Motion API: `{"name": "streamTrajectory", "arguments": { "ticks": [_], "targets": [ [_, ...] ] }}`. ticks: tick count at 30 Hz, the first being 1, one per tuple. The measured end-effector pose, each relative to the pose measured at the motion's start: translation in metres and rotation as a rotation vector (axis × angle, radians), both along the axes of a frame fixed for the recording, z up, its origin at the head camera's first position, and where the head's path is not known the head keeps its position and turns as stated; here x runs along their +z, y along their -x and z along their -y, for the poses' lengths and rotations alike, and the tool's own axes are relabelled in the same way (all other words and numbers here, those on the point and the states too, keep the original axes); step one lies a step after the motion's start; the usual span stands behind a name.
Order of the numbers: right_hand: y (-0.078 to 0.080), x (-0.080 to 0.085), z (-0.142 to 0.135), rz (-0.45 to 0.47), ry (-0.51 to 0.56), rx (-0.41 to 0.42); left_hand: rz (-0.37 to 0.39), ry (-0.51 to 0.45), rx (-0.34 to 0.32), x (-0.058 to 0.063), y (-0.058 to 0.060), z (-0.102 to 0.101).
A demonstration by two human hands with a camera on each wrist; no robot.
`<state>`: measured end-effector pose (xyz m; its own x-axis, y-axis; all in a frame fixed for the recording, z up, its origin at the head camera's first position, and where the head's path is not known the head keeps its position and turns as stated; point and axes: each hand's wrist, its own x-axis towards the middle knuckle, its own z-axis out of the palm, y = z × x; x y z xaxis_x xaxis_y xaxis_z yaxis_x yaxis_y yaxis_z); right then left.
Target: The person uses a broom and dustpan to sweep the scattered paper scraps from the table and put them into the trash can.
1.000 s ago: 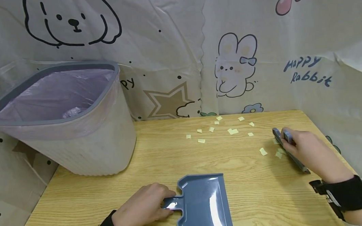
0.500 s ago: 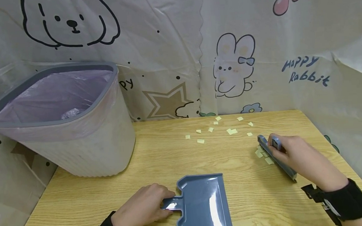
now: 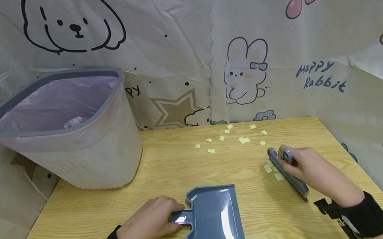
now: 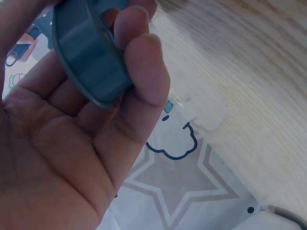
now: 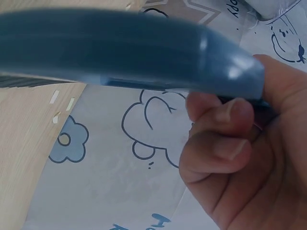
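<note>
My left hand point(image 3: 151, 219) grips the short handle of a blue-grey dustpan point(image 3: 212, 216), which lies on the table near its front. In the left wrist view, the fingers curl round that handle point(image 4: 91, 57). On the right, my right hand point(image 3: 314, 170) holds a small blue-grey hand brush point(image 3: 288, 177) by its handle, slanted on the tabletop. Several yellow paper scraps point(image 3: 273, 169) lie bunched along the brush's left side. More paper scraps point(image 3: 244, 140) are scattered toward the back of the table. In the right wrist view, the brush point(image 5: 144, 52) covers much of the frame, its bristles mostly hidden.
A white trash bin point(image 3: 115, 156) with a grey rim and a purple liner stands at the left of the wooden table point(image 3: 168, 171). A printed cloth point(image 3: 175, 55) hangs behind the table's back edge and along its right side.
My right hand has moved the brush left and a little toward me, and the nearby scraps have slid along, bunching against it. The dustpan and left hand stay in place.
</note>
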<state>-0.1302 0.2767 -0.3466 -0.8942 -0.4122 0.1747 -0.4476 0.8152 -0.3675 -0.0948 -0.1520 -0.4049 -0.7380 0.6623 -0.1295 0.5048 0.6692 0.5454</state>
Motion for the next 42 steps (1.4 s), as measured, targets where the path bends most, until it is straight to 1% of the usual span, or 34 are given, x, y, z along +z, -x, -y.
{"name": "streamTrajectory", "arguments": {
  "ticks": [5,12,14,16,19,22,26,29,32,35,39,42],
  "targets": [
    [-0.003,0.0,0.001,-0.003,0.054,0.036,0.013,-0.005,-0.008,0.0,0.0,0.0],
    [-0.01,0.004,0.005,0.038,0.105,0.09,0.031,-0.003,-0.001,0.001,0.001,-0.001],
    [-0.011,0.005,0.007,0.046,0.107,0.09,0.03,-0.002,-0.002,0.0,0.001,-0.001],
    [-0.012,0.006,0.007,0.041,0.096,0.07,0.028,-0.002,-0.002,0.0,0.001,0.0],
    [-0.013,0.009,0.005,0.001,0.077,0.02,0.03,0.001,0.0,0.0,0.001,0.0],
    [-0.013,0.012,-0.001,-0.073,0.047,-0.03,0.035,0.003,0.005,0.0,0.001,0.0],
    [-0.007,0.016,-0.014,-0.168,-0.008,-0.101,0.033,-0.002,0.005,0.0,0.002,0.0],
    [-0.003,0.016,-0.026,-0.175,-0.045,-0.163,0.031,-0.01,0.004,0.001,0.002,0.0],
    [0.0,0.014,-0.037,-0.152,-0.07,-0.217,0.031,-0.014,0.002,0.001,0.001,-0.001],
    [0.004,0.007,-0.044,-0.157,-0.088,-0.235,0.027,-0.013,-0.004,0.001,0.002,-0.001],
    [0.009,-0.003,-0.046,-0.18,-0.108,-0.225,0.026,-0.015,-0.006,0.0,0.001,-0.001],
    [0.014,-0.006,-0.043,-0.2,-0.112,-0.212,0.025,-0.012,0.003,0.0,0.001,0.0]
  ]
}}
